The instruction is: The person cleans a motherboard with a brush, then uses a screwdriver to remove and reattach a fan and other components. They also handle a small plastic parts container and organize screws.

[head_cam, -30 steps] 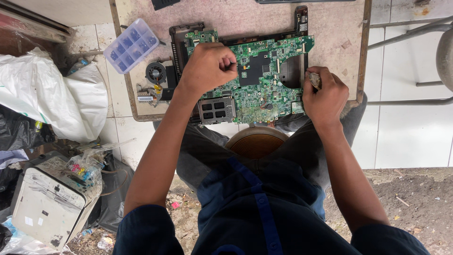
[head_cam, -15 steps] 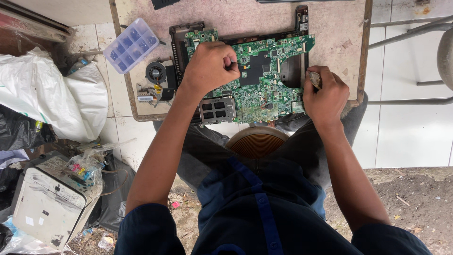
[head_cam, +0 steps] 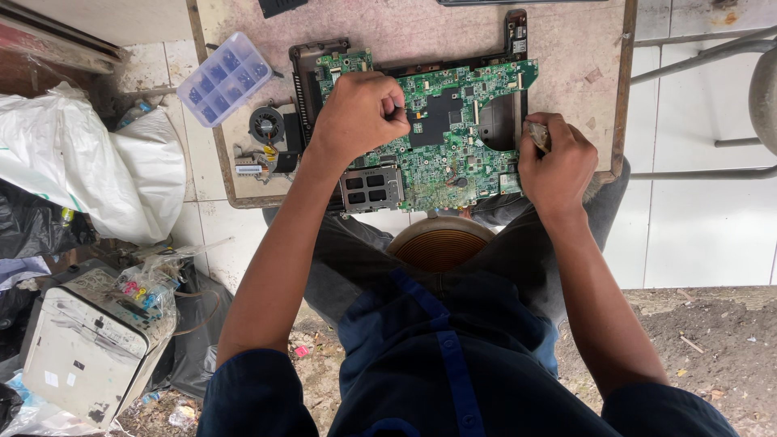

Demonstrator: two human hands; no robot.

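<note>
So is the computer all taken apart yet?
Partly. The small fan already lies loose on the table. Now the left hand presses on the green circuit board and the right hand grips its edge. The board sits in its black frame, not lifted out.

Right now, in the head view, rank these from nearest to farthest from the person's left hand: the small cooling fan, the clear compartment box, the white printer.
1. Small cooling fan: on the table, just left of the left hand.
2. Clear compartment box: table's upper-left corner.
3. White printer: on the floor, lower left.
</note>
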